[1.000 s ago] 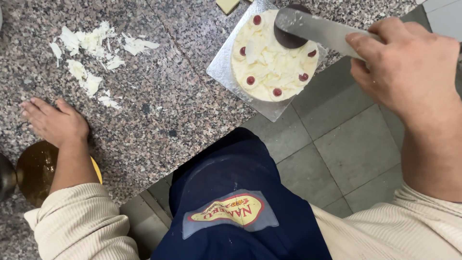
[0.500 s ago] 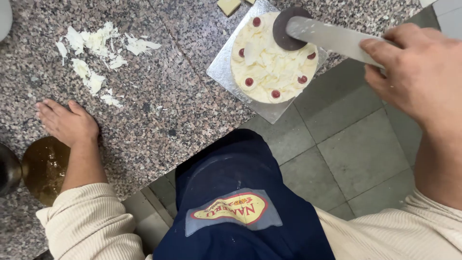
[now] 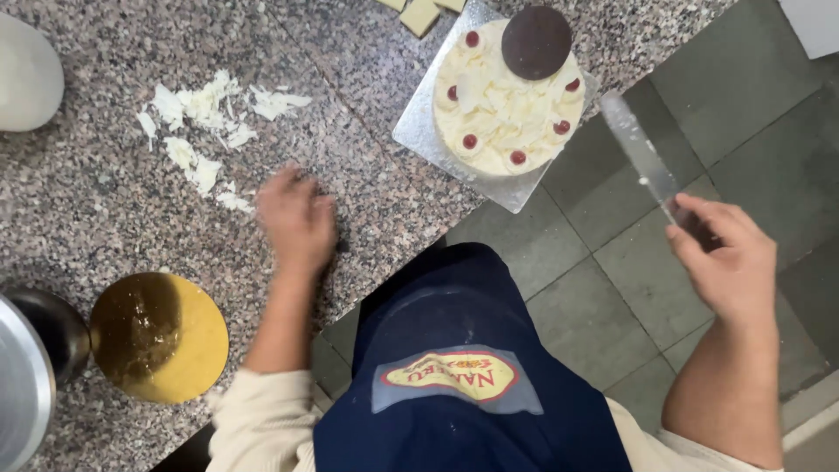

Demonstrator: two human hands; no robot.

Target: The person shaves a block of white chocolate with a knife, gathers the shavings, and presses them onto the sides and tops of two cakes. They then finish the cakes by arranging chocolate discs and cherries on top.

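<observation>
The right hand (image 3: pixel 725 258) grips a palette knife (image 3: pixel 642 157) clear of the cake (image 3: pixel 507 109); the blurred left hand (image 3: pixel 295 214), seemingly open, hovers over the surface (image 3: pixel 131 236) near white shavings (image 3: pixel 205 131).

I see a speckled grey-pink granite counter (image 3: pixel 131 236) with a polished look. The square silver cake board (image 3: pixel 419 131) looks like matt foil-covered card, under a round white cake (image 3: pixel 507 114) of creamy, ruffled frosting topped by a smooth, dark chocolate disc (image 3: pixel 536 42). My right hand (image 3: pixel 725 262) grips a long palette knife (image 3: pixel 642 157) of bright, smooth metal. The navy apron (image 3: pixel 463 385) is matt cloth.
</observation>
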